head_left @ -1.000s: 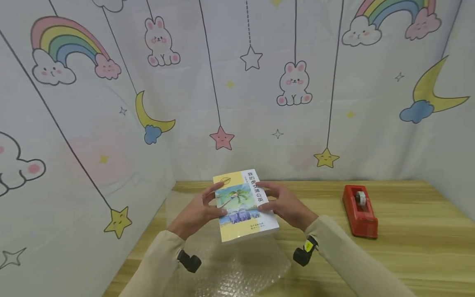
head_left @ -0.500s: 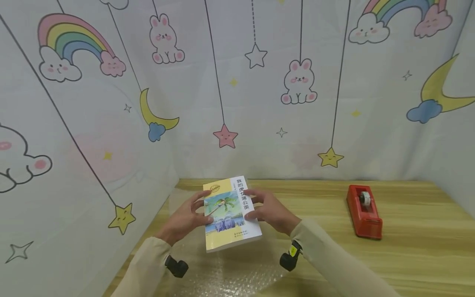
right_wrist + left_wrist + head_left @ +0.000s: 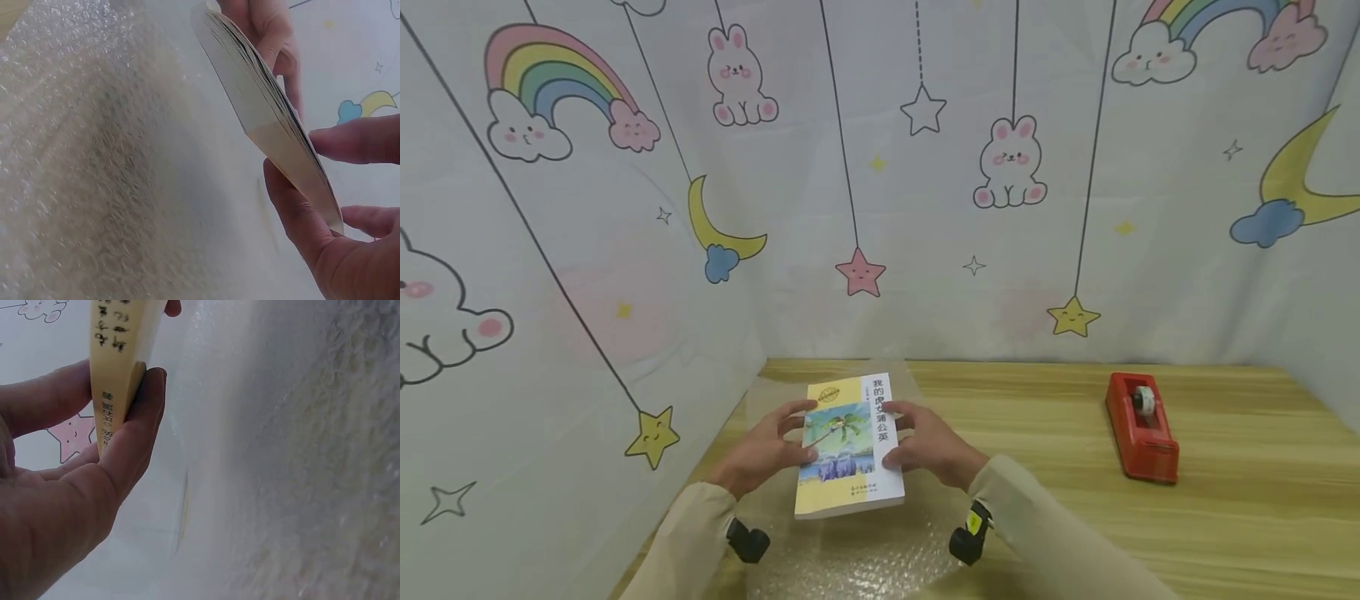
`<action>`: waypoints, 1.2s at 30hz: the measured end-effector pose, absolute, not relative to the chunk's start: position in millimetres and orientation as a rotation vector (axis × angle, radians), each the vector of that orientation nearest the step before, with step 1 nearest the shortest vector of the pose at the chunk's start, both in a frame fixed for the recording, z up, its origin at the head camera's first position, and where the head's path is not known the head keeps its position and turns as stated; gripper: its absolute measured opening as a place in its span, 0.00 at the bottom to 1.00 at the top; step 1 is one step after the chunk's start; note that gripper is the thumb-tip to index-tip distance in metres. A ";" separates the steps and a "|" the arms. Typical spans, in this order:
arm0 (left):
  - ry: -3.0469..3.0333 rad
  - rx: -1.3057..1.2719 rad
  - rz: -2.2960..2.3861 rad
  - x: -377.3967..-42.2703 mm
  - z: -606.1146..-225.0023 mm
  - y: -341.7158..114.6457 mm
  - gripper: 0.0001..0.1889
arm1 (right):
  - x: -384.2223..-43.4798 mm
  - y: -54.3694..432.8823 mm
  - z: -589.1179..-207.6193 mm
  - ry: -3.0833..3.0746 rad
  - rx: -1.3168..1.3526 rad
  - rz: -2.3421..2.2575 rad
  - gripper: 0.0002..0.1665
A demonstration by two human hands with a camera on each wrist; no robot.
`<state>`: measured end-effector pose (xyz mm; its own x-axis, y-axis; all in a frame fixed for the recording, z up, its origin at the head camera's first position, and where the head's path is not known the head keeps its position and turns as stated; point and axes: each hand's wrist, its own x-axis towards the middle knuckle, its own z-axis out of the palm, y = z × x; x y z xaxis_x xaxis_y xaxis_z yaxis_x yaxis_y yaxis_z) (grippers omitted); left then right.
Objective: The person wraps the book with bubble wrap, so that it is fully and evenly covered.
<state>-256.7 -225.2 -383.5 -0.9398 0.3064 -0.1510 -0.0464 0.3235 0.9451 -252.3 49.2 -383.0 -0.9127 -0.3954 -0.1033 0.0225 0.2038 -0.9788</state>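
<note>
A paperback book [image 3: 842, 442] with a yellow and white cover and a palm-tree picture is held up in both hands, its cover facing up. My left hand [image 3: 763, 450] grips its left edge, thumb on the cover and fingers beneath; in the left wrist view the yellow spine [image 3: 112, 362] lies between thumb and fingers. My right hand [image 3: 936, 446] grips the opposite edge the same way, where the right wrist view shows the page edges [image 3: 275, 112]. Below the book a sheet of clear bubble wrap [image 3: 850, 562] lies on the table, apart from the book in the wrist views.
A red tape dispenser [image 3: 1142, 429] with a roll of tape stands on the right side of the wood-grain table [image 3: 1030, 417]. White cloth [image 3: 940, 317] printed with rabbits, stars and rainbows closes off the back and sides.
Both hands have brought the book leftward and lower over the bubble wrap, keeping their grip. The head view has shifted slightly, and the tape dispenser stays where it was on the table.
</note>
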 end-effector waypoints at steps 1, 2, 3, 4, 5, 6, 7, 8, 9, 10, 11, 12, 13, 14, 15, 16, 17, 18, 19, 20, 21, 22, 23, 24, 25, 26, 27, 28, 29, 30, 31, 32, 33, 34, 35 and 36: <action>2.295 0.232 1.643 -256.7 -384.4 -226.2 0.43 | -251.9 47.6 -383.6 2.156 -0.345 -1.757 0.53; 2.297 0.229 1.637 -256.8 -385.3 -227.2 0.43 | -251.6 46.0 -384.1 2.161 -0.341 -1.752 0.52; 2.301 0.224 1.627 -257.0 -386.2 -228.2 0.43 | -251.2 44.4 -384.4 2.165 -0.340 -1.748 0.52; 2.302 0.216 1.622 -257.0 -386.9 -229.0 0.44 | -251.0 42.9 -384.4 2.168 -0.343 -1.746 0.52; 2.308 0.204 1.613 -256.9 -387.5 -229.8 0.44 | -250.9 41.5 -384.3 2.172 -0.345 -1.740 0.51; 2.323 0.185 1.599 -256.7 -388.1 -230.4 0.44 | -251.3 40.5 -384.5 2.175 -0.350 -1.734 0.50; 2.326 0.165 1.588 -256.1 -388.7 -231.0 0.44 | -251.7 39.7 -384.6 2.182 -0.353 -1.722 0.48; 2.334 0.142 1.575 -255.4 -389.4 -231.3 0.44 | -252.5 39.2 -385.2 2.193 -0.359 -1.706 0.46; 2.339 0.122 1.562 -254.8 -390.3 -231.6 0.45 | -253.4 38.8 -385.3 2.206 -0.362 -1.687 0.45; 2.337 0.106 1.556 -254.2 -390.9 -231.6 0.45 | -254.5 38.8 -385.4 2.222 -0.367 -1.662 0.43; 2.343 0.091 1.542 -253.7 -391.5 -231.4 0.46 | -255.8 38.9 -386.0 2.237 -0.368 -1.635 0.42; 2.344 0.082 1.533 -253.1 -392.0 -231.0 0.46 | -257.0 39.0 -386.2 2.251 -0.369 -1.609 0.41; 2.331 0.084 1.535 -252.8 -392.7 -230.6 0.47 | -258.0 39.1 -386.4 2.267 -0.369 -1.580 0.40; 2.329 0.086 1.531 -252.7 -393.3 -230.0 0.47 | -259.1 39.2 -387.0 2.281 -0.371 -1.555 0.40; 2.320 0.093 1.531 -252.6 -393.7 -229.3 0.47 | -260.1 39.4 -387.3 2.291 -0.374 -1.536 0.39; 2.312 0.099 1.532 -252.6 -394.1 -228.6 0.47 | -260.9 39.7 -387.8 2.294 -0.378 -1.523 0.39; 2.312 0.102 1.526 -252.5 -394.3 -227.8 0.47 | -261.5 39.8 -388.0 2.295 -0.378 -1.516 0.39; 2.307 0.107 1.526 -252.6 -394.9 -227.1 0.47 | -262.0 40.1 -388.1 2.297 -0.380 -1.510 0.39; 2.304 0.109 1.526 -252.7 -395.4 -226.6 0.47 | -262.3 40.4 -388.3 2.299 -0.384 -1.505 0.39; 2.306 0.107 1.520 -252.7 -395.7 -226.0 0.47 | -262.6 40.6 -388.4 2.300 -0.385 -1.501 0.39; 2.309 0.105 1.517 -252.7 -396.3 -225.5 0.47 | -262.6 41.0 -388.2 2.292 -0.388 -1.505 0.40; 2.314 0.104 1.513 -253.0 -396.6 -224.8 0.47 | -262.5 41.6 -387.7 2.284 -0.382 -1.505 0.41; 2.321 0.104 1.512 -253.3 -397.0 -224.0 0.47 | -262.1 42.2 -387.4 2.273 -0.377 -1.509 0.42; 2.326 0.102 1.512 -253.7 -397.5 -223.4 0.47 | -261.7 42.9 -387.1 2.260 -0.370 -1.511 0.44; 2.328 0.101 1.517 -253.9 -397.7 -222.8 0.47 | -261.3 43.5 -387.2 2.245 -0.365 -1.514 0.45; 2.331 0.099 1.521 -254.3 -398.3 -222.4 0.46 | -260.6 44.2 -386.8 2.230 -0.357 -1.517 0.47; 2.336 0.096 1.524 -254.5 -398.5 -222.0 0.46 | -260.0 44.8 -387.1 2.219 -0.353 -1.518 0.49; 2.342 0.089 1.529 -254.8 -398.9 -221.8 0.46 | -259.4 45.5 -387.3 2.212 -0.349 -1.517 0.50; 2.349 0.081 1.530 -254.9 -399.1 -221.6 0.46 | -258.9 46.1 -387.5 2.212 -0.350 -1.516 0.51; 2.356 0.069 1.530 -255.1 -399.6 -221.7 0.46 | -258.4 46.7 -387.8 2.212 -0.352 -1.515 0.52; 2.363 0.058 1.530 -255.2 -400.1 -222.0 0.46 | -258.3 47.3 -388.8 2.213 -0.361 -1.513 0.52; 2.372 0.045 1.526 -255.4 -400.8 -222.3 0.46 | -257.9 47.8 -389.3 2.215 -0.366 -1.507 0.51; 2.376 0.037 1.526 -255.5 -401.3 -222.7 0.46 | -258.0 48.3 -390.4 2.217 -0.374 -1.504 0.50; 2.379 0.031 1.524 -255.7 -402.1 -223.2 0.46 | -257.9 48.8 -391.1 2.220 -0.378 -1.497 0.49; 2.380 0.027 1.523 -255.9 -402.7 -223.6 0.46 | -257.8 49.0 -391.7 2.224 -0.380 -1.490 0.48; 2.379 0.029 1.524 -256.4 -403.5 -224.0 0.46 | -257.9 49.4 -392.6 2.226 -0.383 -1.484 0.46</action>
